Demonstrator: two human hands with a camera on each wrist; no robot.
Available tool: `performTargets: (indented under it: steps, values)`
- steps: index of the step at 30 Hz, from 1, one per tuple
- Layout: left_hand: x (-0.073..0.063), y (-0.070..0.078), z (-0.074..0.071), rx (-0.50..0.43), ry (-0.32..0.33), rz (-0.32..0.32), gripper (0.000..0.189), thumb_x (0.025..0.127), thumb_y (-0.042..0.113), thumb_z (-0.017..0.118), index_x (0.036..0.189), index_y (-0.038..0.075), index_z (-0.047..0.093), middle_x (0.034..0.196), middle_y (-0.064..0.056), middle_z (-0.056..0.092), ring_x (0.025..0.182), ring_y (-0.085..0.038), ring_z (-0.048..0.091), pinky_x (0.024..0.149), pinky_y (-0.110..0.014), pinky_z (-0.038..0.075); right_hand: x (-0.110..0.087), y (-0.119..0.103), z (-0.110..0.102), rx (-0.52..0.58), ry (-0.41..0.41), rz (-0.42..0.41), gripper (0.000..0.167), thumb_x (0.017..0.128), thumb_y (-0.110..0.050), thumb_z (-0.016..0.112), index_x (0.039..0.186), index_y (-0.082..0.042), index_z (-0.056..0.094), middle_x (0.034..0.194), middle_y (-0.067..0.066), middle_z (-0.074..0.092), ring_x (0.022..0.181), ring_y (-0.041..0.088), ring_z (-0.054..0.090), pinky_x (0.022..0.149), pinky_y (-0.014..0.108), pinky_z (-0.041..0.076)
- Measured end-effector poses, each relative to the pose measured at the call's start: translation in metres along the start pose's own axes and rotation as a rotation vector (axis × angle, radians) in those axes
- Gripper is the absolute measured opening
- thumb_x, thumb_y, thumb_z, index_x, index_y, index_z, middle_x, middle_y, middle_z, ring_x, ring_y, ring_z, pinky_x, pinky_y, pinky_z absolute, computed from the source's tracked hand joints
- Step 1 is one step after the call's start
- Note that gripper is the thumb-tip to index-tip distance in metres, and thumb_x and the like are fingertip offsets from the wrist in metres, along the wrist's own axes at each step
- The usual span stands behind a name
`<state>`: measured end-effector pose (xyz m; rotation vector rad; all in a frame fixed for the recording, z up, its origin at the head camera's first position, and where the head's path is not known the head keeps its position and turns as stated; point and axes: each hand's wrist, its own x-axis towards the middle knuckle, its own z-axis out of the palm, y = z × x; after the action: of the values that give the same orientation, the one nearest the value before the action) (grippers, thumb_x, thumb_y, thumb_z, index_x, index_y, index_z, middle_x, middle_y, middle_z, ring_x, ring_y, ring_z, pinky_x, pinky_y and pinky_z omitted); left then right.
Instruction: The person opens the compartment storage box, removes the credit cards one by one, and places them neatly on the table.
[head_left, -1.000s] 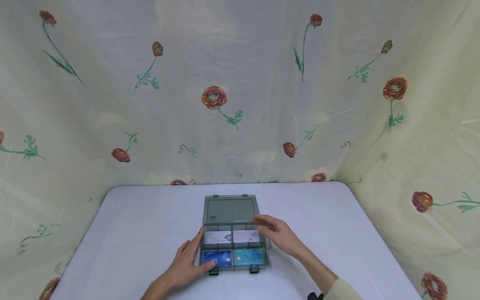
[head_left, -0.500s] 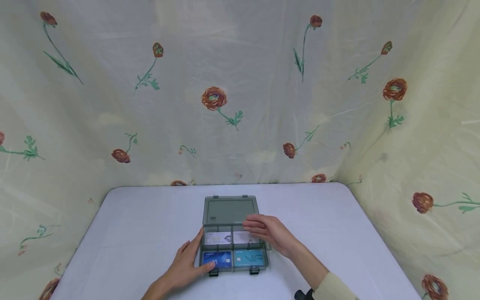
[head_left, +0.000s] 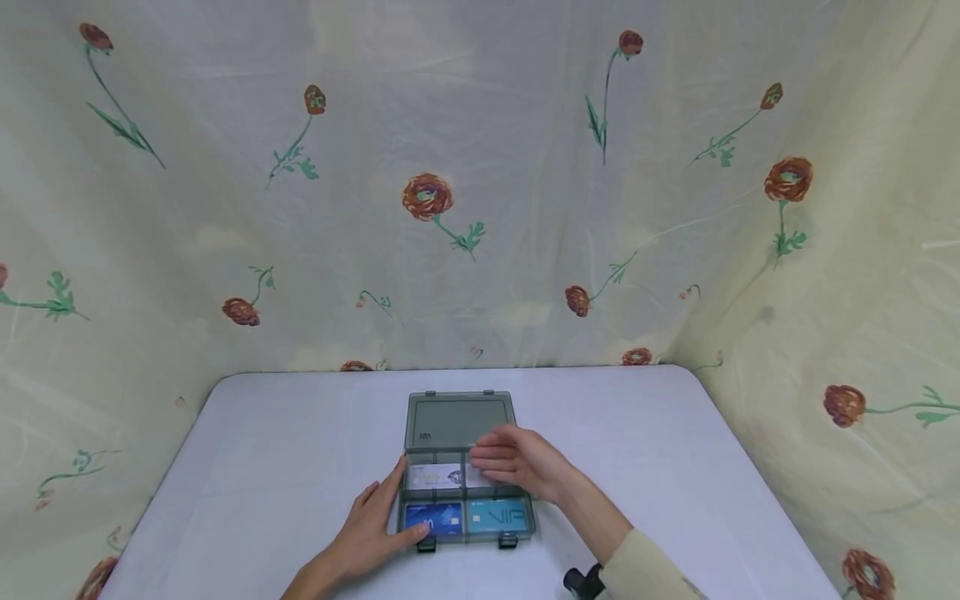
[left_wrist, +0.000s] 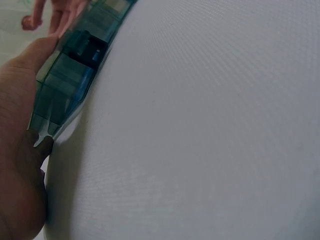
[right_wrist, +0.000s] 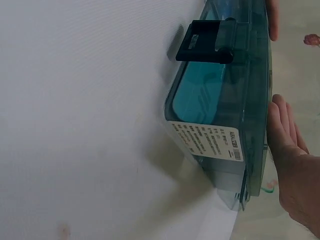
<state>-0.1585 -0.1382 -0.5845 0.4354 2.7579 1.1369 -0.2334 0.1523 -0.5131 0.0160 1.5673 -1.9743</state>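
Observation:
A grey-green see-through plastic storage box (head_left: pixel 467 538) lies on the table, its lid (head_left: pixel 459 422) folded back flat. Four compartments show cards: a dark blue card (head_left: pixel 442 517) and a light blue card (head_left: pixel 498 516) in front, a white card (head_left: pixel 432 477) at back left. The back-right pale card (head_left: pixel 474 477) is partly hidden by my right hand (head_left: pixel 525 462), whose straight fingers reach over that compartment from the right. My left hand (head_left: pixel 367 529) holds the box's left side, fingers along the wall and thumb over the front corner. In the right wrist view a printed label (right_wrist: pixel 210 141) marks the side wall.
Two dark latches hang at the box's front edge, one being the right latch (head_left: pixel 507 541). The white table (head_left: pixel 300 450) spreads around the box. Floral curtain (head_left: pixel 480 317) closes off the back and sides. A black device (head_left: pixel 583 582) sits at my right sleeve.
My right hand has shifted left over the back-right compartment, from the box's right edge toward its middle, and covers more of the pale card. The left hand stays put.

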Motion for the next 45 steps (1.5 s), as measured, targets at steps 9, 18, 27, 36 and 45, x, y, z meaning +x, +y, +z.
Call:
performTargets:
  steps: [9, 18, 27, 36, 45]
  values:
    - [0.001, 0.0, 0.0, -0.003, -0.005, -0.004, 0.107, 0.087, 0.061, 0.068, 0.163, 0.012, 0.01, 0.165, -0.012, 0.026, 0.148, -0.034, 0.033, 0.121, -0.057, 0.011, 0.007, 0.004, 0.005, -0.019, 0.011, 0.024, 0.052, 0.105, -0.033, 0.048, 0.134, 0.01, 0.054, 0.131, 0.027, 0.063, 0.121, 0.036, 0.063, 0.102, 0.044, 0.052]
    - [0.002, 0.001, 0.002, 0.003, -0.007, -0.011, 0.107, 0.088, 0.062, 0.067, 0.163, 0.012, 0.01, 0.165, -0.012, 0.026, 0.148, -0.034, 0.033, 0.121, -0.056, 0.01, 0.011, 0.006, 0.009, -0.065, 0.05, 0.035, 0.05, 0.104, -0.032, 0.05, 0.131, 0.01, 0.058, 0.127, 0.026, 0.066, 0.117, 0.036, 0.066, 0.1, 0.045, 0.053]
    - [0.001, 0.002, 0.0, 0.011, -0.01, -0.029, 0.108, 0.088, 0.063, 0.067, 0.163, 0.012, 0.009, 0.164, -0.013, 0.027, 0.148, -0.035, 0.033, 0.121, -0.057, 0.01, 0.014, 0.005, 0.012, -0.134, 0.063, 0.074, 0.053, 0.103, -0.036, 0.051, 0.126, 0.01, 0.061, 0.121, 0.025, 0.068, 0.112, 0.036, 0.068, 0.096, 0.045, 0.056]
    - [0.0, 0.001, -0.001, 0.002, -0.007, -0.038, 0.107, 0.088, 0.061, 0.068, 0.163, 0.012, 0.009, 0.164, -0.014, 0.028, 0.147, -0.035, 0.034, 0.121, -0.057, 0.01, 0.022, 0.003, 0.017, -0.179, 0.004, 0.131, 0.059, 0.103, -0.037, 0.052, 0.132, 0.014, 0.055, 0.121, 0.026, 0.067, 0.112, 0.038, 0.067, 0.101, 0.049, 0.052]
    - [0.002, -0.001, 0.003, 0.003, -0.004, -0.029, 0.108, 0.087, 0.061, 0.068, 0.163, 0.012, 0.009, 0.164, -0.014, 0.028, 0.147, -0.035, 0.034, 0.121, -0.057, 0.011, 0.023, 0.003, 0.021, -0.163, 0.05, 0.159, 0.058, 0.1, -0.036, 0.056, 0.128, 0.015, 0.058, 0.12, 0.029, 0.066, 0.111, 0.04, 0.067, 0.1, 0.049, 0.052]
